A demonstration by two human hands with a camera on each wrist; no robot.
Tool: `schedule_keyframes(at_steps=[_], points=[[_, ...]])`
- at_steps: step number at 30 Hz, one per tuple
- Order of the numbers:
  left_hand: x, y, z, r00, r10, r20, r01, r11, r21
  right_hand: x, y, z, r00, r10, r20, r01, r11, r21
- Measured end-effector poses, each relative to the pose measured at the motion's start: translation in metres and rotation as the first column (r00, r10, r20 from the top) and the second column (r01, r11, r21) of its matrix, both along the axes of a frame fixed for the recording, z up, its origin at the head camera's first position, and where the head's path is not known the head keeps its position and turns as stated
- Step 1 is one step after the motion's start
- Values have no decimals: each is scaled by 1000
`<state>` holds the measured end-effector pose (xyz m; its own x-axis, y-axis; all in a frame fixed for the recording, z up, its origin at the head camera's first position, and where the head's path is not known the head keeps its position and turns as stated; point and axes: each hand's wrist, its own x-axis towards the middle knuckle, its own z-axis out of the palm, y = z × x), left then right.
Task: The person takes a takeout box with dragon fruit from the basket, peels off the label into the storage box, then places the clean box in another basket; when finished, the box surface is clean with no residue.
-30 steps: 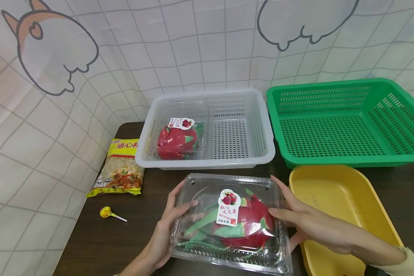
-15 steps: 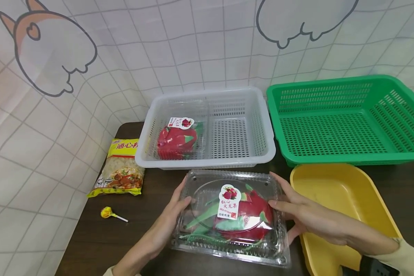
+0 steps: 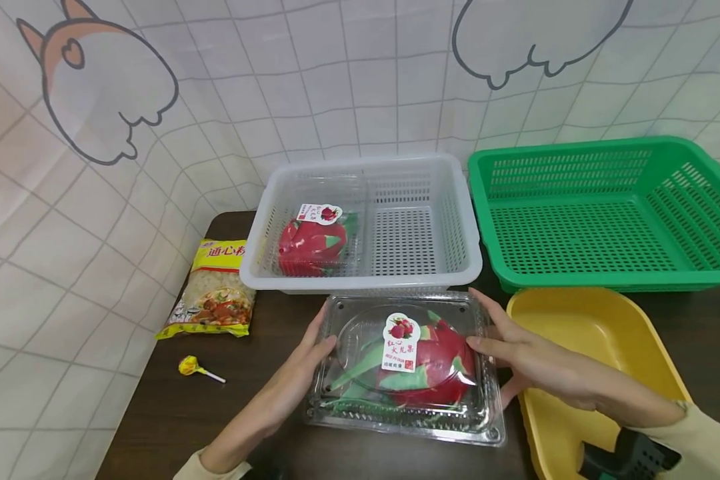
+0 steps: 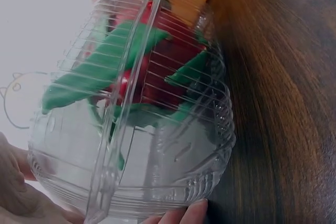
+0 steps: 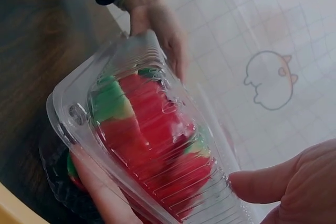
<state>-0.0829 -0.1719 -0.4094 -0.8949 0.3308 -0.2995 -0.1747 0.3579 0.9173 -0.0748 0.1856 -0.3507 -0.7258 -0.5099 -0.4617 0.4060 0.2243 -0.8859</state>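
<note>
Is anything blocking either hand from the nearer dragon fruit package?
Nothing visible does: the left hand and right hand hold the nearer dragon fruit package directly, at opposite sides.

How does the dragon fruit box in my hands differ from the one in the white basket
The held box is gripped by the left hand and right hand; the basket box sits in the white basket, untouched. In the head view, the held box's label runs top to bottom, while the basket box's label runs side to side. Both are clear plastic with red-and-green dragon fruit inside.
</note>
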Motion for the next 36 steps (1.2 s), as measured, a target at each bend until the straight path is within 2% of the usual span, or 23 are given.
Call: schedule_keyframes(at_steps=[1,5,6,8,12,14,17,22,24,26,29,32,36], points=[[0,1,-1,1000,-1,-2,1,1000,10,-1,0,0,1000,2,-8,-2,1000,2],[-11,-7,-27,999,18,48,-19,999,26,-4,1,1,999,5,-48,-3,999,49],[-10,-6,-26,999,17,44,-19,999,30,-5,0,1,998,6,-56,-3,998,60],[-8,-6,-21,999,10,42,-10,1000,16,-6,0,2,998,6,-65,-1,997,79],[6,7,19,1000,-9,5,10,1000,-8,-8,-2,4,998,7,-64,-1,996,84],[8,10,26,1000,-5,-1,5,1000,-5,-9,-2,5,997,13,-72,-6,996,86],[9,10,28,1000,6,-7,-6,1000,-1,-10,-2,6,994,25,-104,-14,995,100],[0,2,3,1000,-2,-27,1,1000,-19,-13,-2,8,989,39,-145,-19,990,140],[-6,-3,-12,1000,5,-4,-5,1000,-21,-13,-2,9,988,43,-149,-20,988,150],[-9,-6,-19,1000,4,9,-4,1000,-18,-14,-2,9,987,45,-153,-21,988,155],[-6,-2,-9,1000,7,9,-7,1000,-17,-15,-3,9,986,48,-157,-23,987,157],[3,7,19,1000,15,4,-14,1000,-10,-16,-2,8,986,53,-160,-27,986,162],[9,14,35,999,34,40,-35,999,9,-17,-1,7,984,59,-167,-29,984,175]])
